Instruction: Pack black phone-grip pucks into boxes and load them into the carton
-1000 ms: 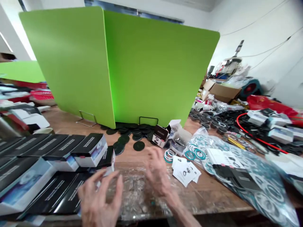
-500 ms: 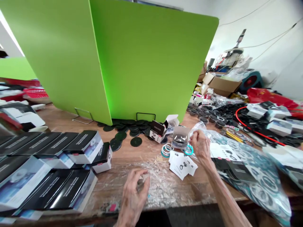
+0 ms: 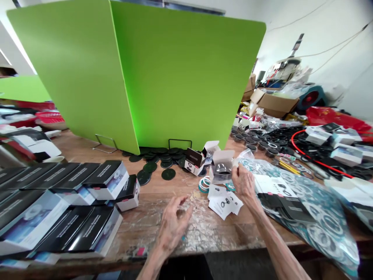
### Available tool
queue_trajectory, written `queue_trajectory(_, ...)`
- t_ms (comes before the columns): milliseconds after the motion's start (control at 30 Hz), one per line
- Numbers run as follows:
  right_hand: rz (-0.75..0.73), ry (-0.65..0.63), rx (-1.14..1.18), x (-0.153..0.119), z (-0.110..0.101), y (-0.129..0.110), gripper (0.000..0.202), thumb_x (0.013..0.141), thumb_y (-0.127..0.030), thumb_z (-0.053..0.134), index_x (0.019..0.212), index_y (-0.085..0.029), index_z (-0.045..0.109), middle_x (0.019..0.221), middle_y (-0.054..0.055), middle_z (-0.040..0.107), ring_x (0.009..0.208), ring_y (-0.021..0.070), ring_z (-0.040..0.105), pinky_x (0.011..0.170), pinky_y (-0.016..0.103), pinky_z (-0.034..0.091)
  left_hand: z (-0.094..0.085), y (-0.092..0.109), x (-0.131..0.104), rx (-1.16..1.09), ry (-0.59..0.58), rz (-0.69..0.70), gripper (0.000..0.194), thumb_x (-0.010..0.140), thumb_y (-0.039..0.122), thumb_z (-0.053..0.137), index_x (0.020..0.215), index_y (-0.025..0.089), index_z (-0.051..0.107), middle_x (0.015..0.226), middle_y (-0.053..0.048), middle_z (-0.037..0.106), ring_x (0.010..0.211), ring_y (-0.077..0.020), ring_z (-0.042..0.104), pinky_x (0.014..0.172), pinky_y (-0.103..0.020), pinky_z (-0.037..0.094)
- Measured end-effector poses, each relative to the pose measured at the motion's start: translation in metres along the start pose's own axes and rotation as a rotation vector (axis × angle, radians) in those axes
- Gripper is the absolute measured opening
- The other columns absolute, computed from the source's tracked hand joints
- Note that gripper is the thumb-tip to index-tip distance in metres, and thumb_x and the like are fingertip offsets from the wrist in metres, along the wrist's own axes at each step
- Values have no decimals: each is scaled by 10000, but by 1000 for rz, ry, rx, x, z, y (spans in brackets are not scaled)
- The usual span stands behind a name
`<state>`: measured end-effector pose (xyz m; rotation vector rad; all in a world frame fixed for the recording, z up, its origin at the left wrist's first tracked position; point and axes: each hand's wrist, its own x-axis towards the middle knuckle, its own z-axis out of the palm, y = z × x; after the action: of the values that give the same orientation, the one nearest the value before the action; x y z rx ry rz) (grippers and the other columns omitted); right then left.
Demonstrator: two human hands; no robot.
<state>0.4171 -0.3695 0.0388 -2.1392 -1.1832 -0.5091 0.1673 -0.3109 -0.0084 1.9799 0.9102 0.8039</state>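
My right hand [image 3: 244, 182] is closed at the right side of a small open white box [image 3: 220, 177], its fingers pinching the edge. A dark round part under clear plastic shows inside this box. My left hand [image 3: 174, 218] hovers over the near part of the wooden table [image 3: 201, 233], thumb and fingers apart, holding nothing. White printed leaflets [image 3: 223, 204] lie fanned out in front of the box. Teal and white rings [image 3: 204, 184] rest by its left side. A second open box [image 3: 194, 161], black and white, stands just behind to the left.
Stacked black-topped boxes [image 3: 78, 225] fill the left side. Black discs [image 3: 168, 174] lie below a green divider [image 3: 180, 77]. On the right are a plastic bag of rings [image 3: 326, 229], with leaflets and black cards [image 3: 294, 210] on it, and a red cable [image 3: 317, 167].
My left hand has moved slightly right and forward, still open. The small white box has tipped up a little at my right hand, which has shifted slightly left.
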Motion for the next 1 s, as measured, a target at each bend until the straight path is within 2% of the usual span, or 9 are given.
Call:
queue_trajectory(133,-15,-68,22,-48,-1,-35,348,968,-283,319,770,-173,584,605,42,593,515,144,515,532,256,354,-1,0,11,-57,10,61,760,729,460,719,1380,244,391,1391,-94,479,1295,-287,442,1090,-464,359)
queue_trajectory(233,-191,-108,62,-89,5,-46,375,967,-210,255,946,-194,629,889,75,682,796,171,632,693,261,450,-1,-8,7,-233,-111,-8,642,748,427,713,1300,209,470,1279,-93,585,1199,-278,537,1042,-431,418)
queue_trajectory(333,-293,-84,16,-110,9,-23,378,971,-240,265,1193,-176,563,1165,124,614,1084,245,562,883,368,450,-14,-14,-4,-315,-179,-106,573,743,391,718,1242,197,513,1247,-88,619,1177,-278,560,1043,-430,426)
queue_trajectory(467,-143,-161,-156,-112,19,27,421,925,-419,452,1194,-108,542,1073,170,592,1028,339,529,830,477,459,-46,-12,4,-360,-316,-97,712,710,286,702,1366,213,435,1355,-98,552,1233,-263,530,1051,-404,431)
queue_trajectory(567,-175,-223,-134,-116,32,46,339,918,-409,458,1113,-152,559,1065,148,575,1034,340,515,825,485,461,-57,-17,45,-95,-101,-184,520,806,261,535,1320,194,498,1254,-94,621,1138,-221,597,972,-351,486)
queue_trajectory(633,-155,-186,-65,-120,40,50,370,927,-428,433,1163,-157,520,1081,149,564,1037,332,517,828,488,466,-51,-26,79,84,68,-247,434,813,249,519,1230,136,563,1196,-140,638,1133,-263,586,1000,-416,447)
queue_trajectory(700,-123,-123,30,-123,46,53,405,944,-434,394,1230,-157,466,1108,155,559,1047,317,526,849,484,471,-37,-37,107,198,172,-263,437,779,242,574,1197,112,576,1257,-190,587,1239,-344,476,1066,-529,329)
queue_trajectory(833,-149,-67,155,-121,48,60,309,961,-392,378,1190,-219,493,1124,127,588,1044,283,560,890,465,468,-17,-50,128,320,235,-216,401,723,246,677,1108,148,620,1347,-206,505,1335,-426,301,1081,-618,190)
queue_trajectory(1000,-135,-97,189,-106,23,49,240,966,-333,362,1002,-216,569,990,111,639,939,266,584,863,446,452,-20,-47,128,276,204,-222,219,814,281,654,985,145,641,1155,-124,621,1208,-301,490,1039,-520,336)
